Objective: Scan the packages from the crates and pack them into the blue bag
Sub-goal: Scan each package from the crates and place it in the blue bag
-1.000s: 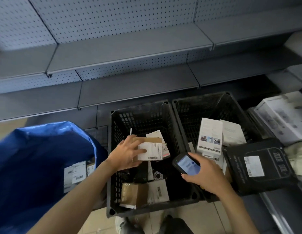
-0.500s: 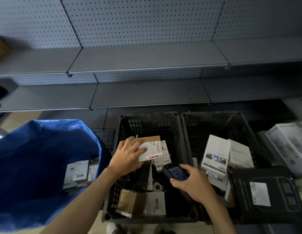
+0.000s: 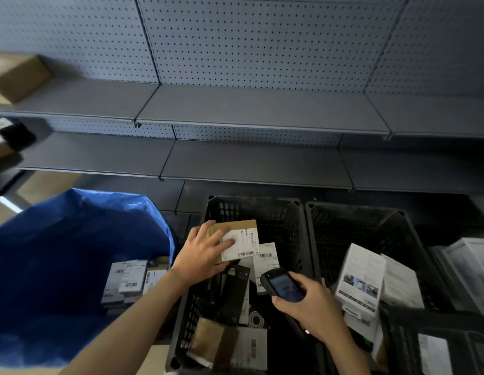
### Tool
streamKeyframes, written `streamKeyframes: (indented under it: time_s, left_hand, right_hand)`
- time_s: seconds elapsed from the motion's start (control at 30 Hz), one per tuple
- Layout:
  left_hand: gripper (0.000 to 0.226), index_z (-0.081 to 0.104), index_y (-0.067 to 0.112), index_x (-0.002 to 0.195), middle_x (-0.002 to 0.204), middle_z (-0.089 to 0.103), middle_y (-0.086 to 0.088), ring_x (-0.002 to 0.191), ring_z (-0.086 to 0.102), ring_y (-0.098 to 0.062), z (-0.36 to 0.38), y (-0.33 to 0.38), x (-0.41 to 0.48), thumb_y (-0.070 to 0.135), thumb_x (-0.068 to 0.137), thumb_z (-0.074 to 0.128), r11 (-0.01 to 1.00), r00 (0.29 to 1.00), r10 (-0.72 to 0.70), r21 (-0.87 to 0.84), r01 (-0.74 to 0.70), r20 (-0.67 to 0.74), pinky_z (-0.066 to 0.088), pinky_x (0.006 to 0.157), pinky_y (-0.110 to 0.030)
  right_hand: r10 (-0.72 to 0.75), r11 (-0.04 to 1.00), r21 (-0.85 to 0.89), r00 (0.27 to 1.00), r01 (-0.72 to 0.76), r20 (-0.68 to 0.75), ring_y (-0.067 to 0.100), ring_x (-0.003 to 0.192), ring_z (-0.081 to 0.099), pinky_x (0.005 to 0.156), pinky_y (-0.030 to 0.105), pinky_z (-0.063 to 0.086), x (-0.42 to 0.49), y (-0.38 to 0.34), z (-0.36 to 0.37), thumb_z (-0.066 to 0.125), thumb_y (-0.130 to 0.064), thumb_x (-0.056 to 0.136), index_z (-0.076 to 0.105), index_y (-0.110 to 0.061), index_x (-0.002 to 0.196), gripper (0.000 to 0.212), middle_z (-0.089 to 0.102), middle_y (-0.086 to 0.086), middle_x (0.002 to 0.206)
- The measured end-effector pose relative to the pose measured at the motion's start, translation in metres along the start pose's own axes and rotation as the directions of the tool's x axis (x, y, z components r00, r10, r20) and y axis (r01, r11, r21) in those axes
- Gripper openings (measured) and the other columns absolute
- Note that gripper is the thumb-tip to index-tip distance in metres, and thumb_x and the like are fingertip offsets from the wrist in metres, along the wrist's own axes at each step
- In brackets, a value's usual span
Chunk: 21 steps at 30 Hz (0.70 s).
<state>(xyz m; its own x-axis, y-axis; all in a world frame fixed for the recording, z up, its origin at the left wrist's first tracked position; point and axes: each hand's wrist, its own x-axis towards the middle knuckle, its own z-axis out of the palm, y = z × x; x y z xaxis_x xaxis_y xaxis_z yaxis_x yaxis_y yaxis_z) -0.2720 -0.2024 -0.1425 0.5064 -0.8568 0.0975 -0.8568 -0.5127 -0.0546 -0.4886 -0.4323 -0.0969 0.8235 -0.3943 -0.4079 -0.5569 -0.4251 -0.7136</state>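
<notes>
While the left hand [image 3: 205,255] grips the flat brown cardboard package [image 3: 231,229] label-up over the black plastic crate [image 3: 262,203] at centre frame, the right hand [image 3: 308,307] wraps its fingers [image 3: 299,277] round the black handheld scanner [image 3: 284,286] just below, likely to read the barcode, with the blue bag [image 3: 73,253] waiting open at lower left.

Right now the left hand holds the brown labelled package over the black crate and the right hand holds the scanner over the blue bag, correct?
Not quite: in the head view the right hand holds the scanner over the same black crate, not the blue bag. The left hand does hold the brown labelled package over that crate.
</notes>
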Motion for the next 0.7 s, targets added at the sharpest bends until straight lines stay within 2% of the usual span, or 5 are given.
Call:
streamKeyframes:
  time_s: [0.1,0.2,0.27,0.53,0.7]
  left_hand:
    - [0.061,0.053,0.031,0.139,0.146,0.048,-0.002,0.135,0.041,-0.038,-0.008,-0.017,-0.008,0.058,0.085,0.066,0.998,0.996,-0.047,-0.047,0.043,-0.074,0.047,0.098,-0.057]
    - [0.061,0.059,0.027,0.137,0.145,0.051,-0.001,0.13,0.045,-0.038,-0.018,-0.042,-0.023,0.056,0.084,0.07,0.981,0.968,-0.146,-0.154,0.116,-0.203,0.049,0.095,-0.055]
    - [0.061,0.062,0.023,0.135,0.142,0.054,-0.001,0.125,0.048,-0.038,-0.021,-0.066,-0.04,0.054,0.084,0.072,0.968,0.938,-0.198,-0.207,0.142,-0.283,0.049,0.095,-0.052]
    - [0.057,0.069,0.018,0.124,0.139,0.058,0.0,0.119,0.049,-0.036,-0.019,-0.164,-0.134,0.048,0.077,0.079,0.885,0.788,-0.441,-0.353,0.303,-0.429,0.048,0.096,-0.042]
    - [0.058,0.067,0.018,0.124,0.136,0.058,0.003,0.117,0.048,-0.035,0.017,-0.22,-0.2,0.048,0.076,0.08,0.794,0.725,-0.585,-0.437,0.423,-0.362,0.048,0.097,-0.04]
  right_hand:
    - [-0.034,0.994,0.103,0.999,0.033,0.006,-0.014,0.09,0.057,0.075,0.004,0.045,0.009,-0.013,0.01,0.088,-0.042,0.077,0.058,-0.03,0.14,0.071,0.057,-0.036,0.102]
    - [-0.067,0.993,0.104,0.997,0.062,0.045,-0.001,0.107,0.061,0.094,0.022,0.052,0.015,-0.037,0.025,0.087,-0.041,0.078,0.052,-0.029,0.147,0.078,0.062,-0.025,0.123]
    - [-0.081,0.993,0.091,0.996,0.079,0.027,0.002,0.11,0.059,0.09,0.015,0.05,0.02,-0.058,0.039,0.088,-0.043,0.077,0.05,-0.029,0.149,0.082,0.06,-0.016,0.134]
    - [-0.179,0.984,0.025,0.982,0.177,0.063,-0.028,0.093,0.053,0.071,-0.001,0.044,0.037,-0.151,0.123,0.091,-0.038,0.073,0.055,-0.032,0.143,0.08,0.056,-0.035,0.113]
    - [-0.208,0.972,-0.084,0.97,0.22,0.126,-0.004,0.108,0.064,0.091,0.028,0.057,0.051,-0.199,0.192,0.088,-0.062,0.059,0.055,-0.042,0.14,0.089,0.068,-0.026,0.117]
